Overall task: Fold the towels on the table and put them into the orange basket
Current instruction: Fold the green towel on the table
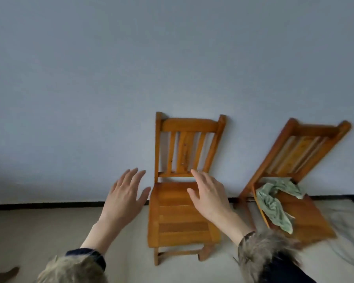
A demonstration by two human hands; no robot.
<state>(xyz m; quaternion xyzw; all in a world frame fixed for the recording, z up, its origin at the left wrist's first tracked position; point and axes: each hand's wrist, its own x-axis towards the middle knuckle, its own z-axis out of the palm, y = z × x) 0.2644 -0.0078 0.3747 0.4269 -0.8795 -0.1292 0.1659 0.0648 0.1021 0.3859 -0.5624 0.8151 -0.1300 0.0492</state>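
Two hands are raised in the head view, and both hold nothing: the left hand [125,198] has its fingers straight and spread wide in front of the wall [131,68], and the right hand [209,196] is also flat with fingers apart, above the seat of the nearer wooden chair [178,225]. I count two chairs, both standing against the wall; the second chair [307,219] is to the right and looks tilted in this wide lens. I count one towel [274,205], green with a pale pattern, lying crumpled on the seat of that second chair and hanging over its front left edge, well apart from both hands. No counter and no orange basket can be seen here, so I cannot tell where they are. The towel looks soft, light and limp, so in my judgement it will sag and lose its shape when lifted; it is better to pinch it at two corners or along one edge, so that it opens flat for folding. Fur cuffs [262,254] cover both wrists, and the floor [39,227] is pale
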